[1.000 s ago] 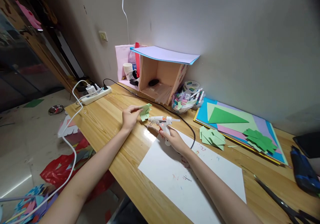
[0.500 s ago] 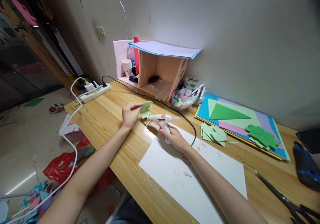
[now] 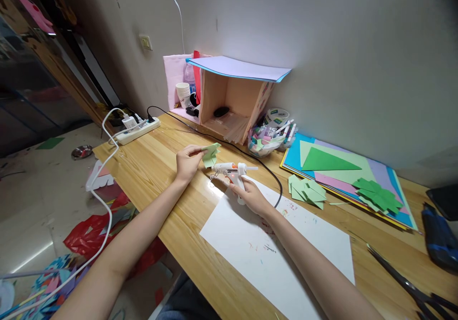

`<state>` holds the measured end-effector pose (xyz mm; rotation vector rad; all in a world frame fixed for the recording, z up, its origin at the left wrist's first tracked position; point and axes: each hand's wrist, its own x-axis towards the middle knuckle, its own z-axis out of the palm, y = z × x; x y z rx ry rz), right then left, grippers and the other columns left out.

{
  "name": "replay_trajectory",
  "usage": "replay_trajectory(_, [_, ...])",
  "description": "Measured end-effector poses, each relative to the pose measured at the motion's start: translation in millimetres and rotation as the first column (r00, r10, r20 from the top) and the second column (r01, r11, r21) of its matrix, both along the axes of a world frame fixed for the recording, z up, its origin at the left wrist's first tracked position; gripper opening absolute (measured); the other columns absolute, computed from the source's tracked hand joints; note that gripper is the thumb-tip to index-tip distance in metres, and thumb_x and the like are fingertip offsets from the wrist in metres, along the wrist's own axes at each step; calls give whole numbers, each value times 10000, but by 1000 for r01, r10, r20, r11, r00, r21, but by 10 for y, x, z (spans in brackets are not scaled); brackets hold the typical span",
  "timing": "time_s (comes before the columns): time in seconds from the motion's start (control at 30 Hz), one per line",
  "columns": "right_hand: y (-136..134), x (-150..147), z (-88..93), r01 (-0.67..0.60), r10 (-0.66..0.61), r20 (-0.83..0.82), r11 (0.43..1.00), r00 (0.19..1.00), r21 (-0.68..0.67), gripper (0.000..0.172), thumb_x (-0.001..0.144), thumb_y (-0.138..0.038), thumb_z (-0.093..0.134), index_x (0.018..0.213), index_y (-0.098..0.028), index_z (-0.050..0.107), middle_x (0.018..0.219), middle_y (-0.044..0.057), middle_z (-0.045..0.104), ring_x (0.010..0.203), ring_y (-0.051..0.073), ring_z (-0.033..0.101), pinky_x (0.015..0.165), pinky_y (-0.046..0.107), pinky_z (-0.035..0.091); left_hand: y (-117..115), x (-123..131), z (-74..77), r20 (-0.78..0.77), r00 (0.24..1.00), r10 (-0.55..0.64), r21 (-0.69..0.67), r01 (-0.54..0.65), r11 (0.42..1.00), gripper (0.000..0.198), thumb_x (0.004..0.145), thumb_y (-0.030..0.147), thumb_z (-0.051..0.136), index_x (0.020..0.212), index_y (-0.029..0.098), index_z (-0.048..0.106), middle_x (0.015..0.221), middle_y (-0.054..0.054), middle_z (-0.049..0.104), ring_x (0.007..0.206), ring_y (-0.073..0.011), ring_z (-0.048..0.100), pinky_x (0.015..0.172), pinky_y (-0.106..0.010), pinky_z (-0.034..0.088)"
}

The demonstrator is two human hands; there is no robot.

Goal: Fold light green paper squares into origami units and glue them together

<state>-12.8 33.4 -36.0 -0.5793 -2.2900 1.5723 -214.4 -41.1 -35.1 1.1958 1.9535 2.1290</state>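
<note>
Pinched in the fingers of my left hand (image 3: 187, 165) is a light green cut paper piece (image 3: 211, 155), held above the wooden table. My right hand (image 3: 251, 195) is wrapped round the handle of a white hot glue gun (image 3: 229, 169). The gun's nozzle points left, close to the lower edge of the green paper; whether they touch I cannot tell. A clear glue stick (image 3: 252, 168) juts from the gun's back end. Beneath my right hand and forearm lies a white sheet (image 3: 236, 248) with coloured marks.
Light green pieces (image 3: 307, 190) lie right of the sheet, by stacked coloured paper (image 3: 336, 179). Scissors (image 3: 404, 279) rest at the front right. A cardboard box (image 3: 232, 96) and a tub of markers (image 3: 263, 141) stand against the wall. A power strip (image 3: 138, 131) sits at the left edge.
Both hands keep almost the same pose, with the green paper and the glue gun still held. The whole view has shifted very slightly.
</note>
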Motion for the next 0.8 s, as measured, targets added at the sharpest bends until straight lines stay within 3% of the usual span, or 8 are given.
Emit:
replay_trajectory(0.2, [4, 3, 9, -8, 8, -6, 1000, 1000, 11, 428, 819, -427, 444, 1148, -174, 548, 1163, 63, 565, 1054, 235, 511, 905, 338, 359, 0, -9, -7, -12, 1000, 2, -9, -3, 1000, 110, 644, 208, 664, 727, 144, 697, 732, -37, 641, 696, -129, 593, 667, -243, 482])
replay_trajectory(0.8, [17, -7, -52, -3, 2, 10, 999, 1000, 36, 432, 813, -415, 446, 1137, -152, 560, 1078, 81, 601, 971, 233, 540, 880, 359, 378, -7, 15, 11, 0, 1000, 15, -19, -15, 1000, 115, 641, 218, 664, 724, 145, 695, 726, -34, 643, 694, -134, 595, 660, -247, 483])
